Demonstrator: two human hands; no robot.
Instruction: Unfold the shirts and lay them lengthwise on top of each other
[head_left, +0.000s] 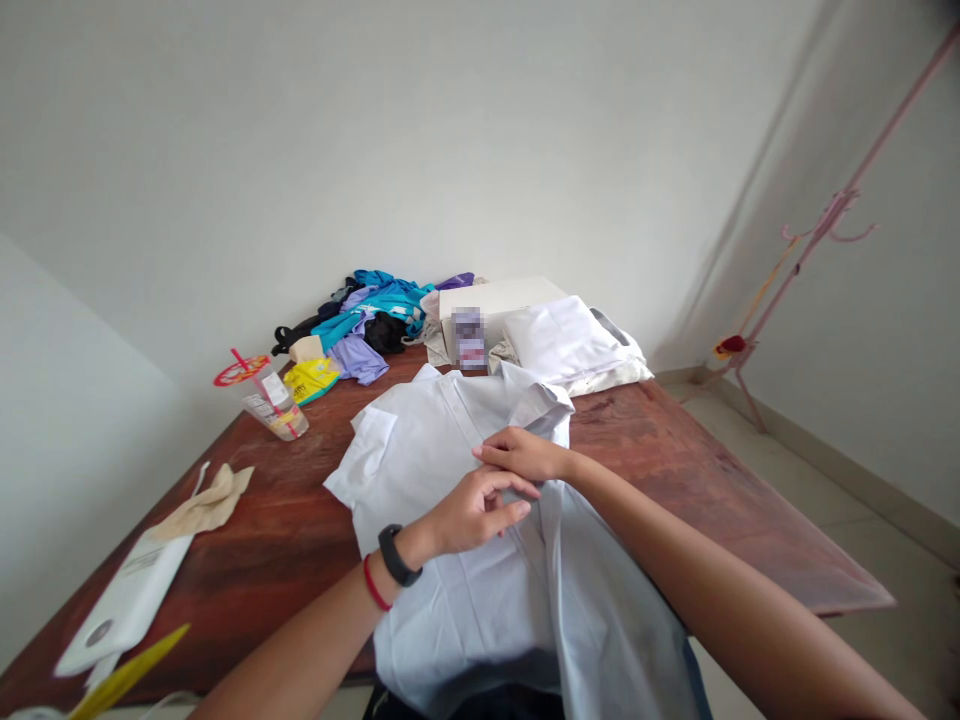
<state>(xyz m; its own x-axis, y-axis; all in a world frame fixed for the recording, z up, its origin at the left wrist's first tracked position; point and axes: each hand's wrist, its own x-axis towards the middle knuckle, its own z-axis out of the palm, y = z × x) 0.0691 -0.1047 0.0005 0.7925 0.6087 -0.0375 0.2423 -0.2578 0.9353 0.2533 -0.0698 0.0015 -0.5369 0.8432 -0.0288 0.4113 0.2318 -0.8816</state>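
A pale blue-white shirt [450,590] lies spread on the wooden table [675,480], its lower part hanging over the near edge. My left hand [472,512], with a black band and a red cord at the wrist, pinches the shirt's fabric near the middle front. My right hand [525,455] rests just above it, fingers closed on the same fold of cloth. The two hands almost touch. The collar end of the shirt points away from me.
A heap of blue, purple and black clothes [367,315] lies at the far edge beside a white box [495,300] and folded white garments [570,345]. A plastic cup with a red straw [270,400] stands left. A paper bag [142,590] lies near left. A pink coat stand [817,230] is right.
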